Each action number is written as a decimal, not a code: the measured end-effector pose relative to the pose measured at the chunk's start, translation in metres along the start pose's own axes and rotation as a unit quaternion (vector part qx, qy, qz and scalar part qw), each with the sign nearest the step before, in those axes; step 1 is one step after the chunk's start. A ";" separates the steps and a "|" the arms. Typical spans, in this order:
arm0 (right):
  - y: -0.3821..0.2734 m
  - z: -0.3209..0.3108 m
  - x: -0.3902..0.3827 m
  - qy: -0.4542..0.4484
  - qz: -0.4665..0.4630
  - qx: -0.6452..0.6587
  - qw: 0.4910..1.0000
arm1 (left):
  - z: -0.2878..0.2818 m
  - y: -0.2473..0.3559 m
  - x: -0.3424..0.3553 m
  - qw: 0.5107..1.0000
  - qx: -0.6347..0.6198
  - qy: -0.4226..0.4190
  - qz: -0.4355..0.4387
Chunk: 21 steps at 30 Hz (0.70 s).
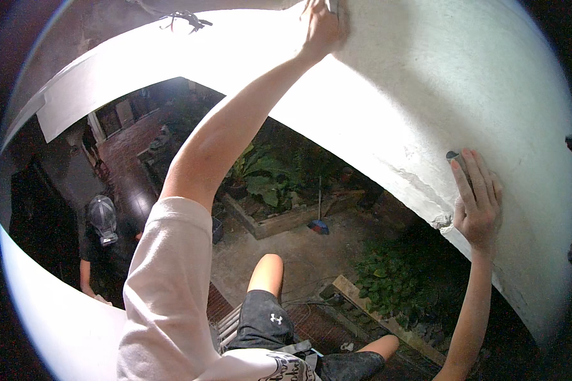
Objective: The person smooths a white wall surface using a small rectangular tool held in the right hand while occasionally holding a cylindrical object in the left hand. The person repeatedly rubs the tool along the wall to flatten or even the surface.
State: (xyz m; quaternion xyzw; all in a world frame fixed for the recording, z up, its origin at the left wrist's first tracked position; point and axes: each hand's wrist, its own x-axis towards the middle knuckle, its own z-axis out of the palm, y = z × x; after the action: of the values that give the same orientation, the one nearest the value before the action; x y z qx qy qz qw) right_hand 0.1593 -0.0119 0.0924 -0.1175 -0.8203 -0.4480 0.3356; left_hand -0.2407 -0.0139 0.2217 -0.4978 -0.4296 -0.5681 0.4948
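A white plastered surface point(419, 70) curves across the top and right, brightly lit along part of its lower edge. My left hand point(324, 28) is raised high against it, fingers bent and partly cut off by the picture's top. A thin grey edge shows beside those fingers; what it belongs to I cannot make out. Lower on the right, my right hand point(476, 197) presses on the same surface. Its fingers lie over a small grey pad with a dark end point(452, 155), pinned against the plaster. The plaster's edge near my right wrist is rough and chipped.
Far below lie a concrete floor, a planter bed point(260, 225) with leafy plants, and a broom point(319, 225). Ladder-like rails point(229, 327) stand by my legs. At left, a person in a grey cap point(103, 219) stands lower down. Dark wires point(187, 22) hang at the top.
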 end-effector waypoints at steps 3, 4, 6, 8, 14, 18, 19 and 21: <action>0.000 0.002 0.001 0.019 -0.004 0.010 1.000 | 0.001 -0.006 0.021 0.990 0.008 0.007 -0.144; 0.000 0.003 0.002 0.024 -0.007 0.018 1.000 | 0.003 -0.004 0.024 0.985 0.002 0.018 -0.174; -0.001 0.004 0.002 0.029 -0.002 0.018 0.999 | 0.011 0.003 0.020 0.982 0.008 0.042 -0.183; -0.002 0.004 0.001 0.030 -0.007 0.008 0.999 | 0.019 0.013 0.001 0.986 0.035 0.057 -0.151; -0.004 0.000 0.000 0.011 -0.023 0.000 1.000 | 0.015 0.003 -0.018 0.999 0.026 0.026 -0.011; -0.004 -0.002 0.002 0.026 -0.039 0.042 0.998 | 0.021 0.002 0.017 0.987 0.007 0.018 -0.159; -0.003 -0.002 0.001 0.026 -0.035 0.039 0.998 | 0.025 0.006 0.019 0.987 -0.001 0.029 -0.157; -0.002 0.001 -0.002 0.021 -0.029 0.027 0.999 | 0.032 0.018 0.014 0.987 -0.015 0.047 -0.156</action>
State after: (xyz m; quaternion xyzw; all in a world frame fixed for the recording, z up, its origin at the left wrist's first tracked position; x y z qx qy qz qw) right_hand 0.1598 -0.0121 0.0894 -0.0752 -0.8279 -0.4377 0.3426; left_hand -0.2184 0.0126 0.2402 -0.4051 -0.4699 -0.6670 0.4125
